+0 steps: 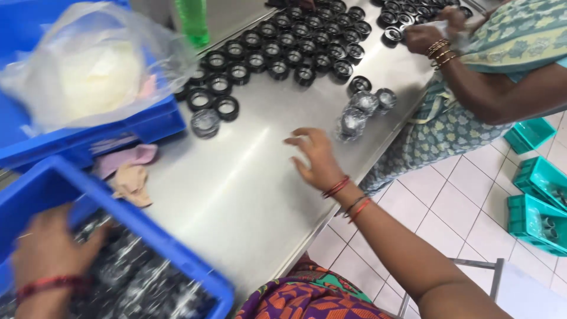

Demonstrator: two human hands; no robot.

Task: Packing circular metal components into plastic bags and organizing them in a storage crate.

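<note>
Left hand point(47, 251) is inside the near blue crate point(177, 260), resting on blurred black-and-silver parts point(136, 283); whether its fingers are clenched on one cannot be told. Right hand point(319, 158) hovers over the steel worktop point(248, 183), fingers spread and released, holding nothing, near a small group of wrapped round parts point(360, 112). Rows of black ring-shaped caps point(283, 50) stand beyond. Judged step: transferring parts from crate to worktop. Any placement calls for bare worktop just beside the rows. A co-worker's hand point(428, 36) works at the far end.
</note>
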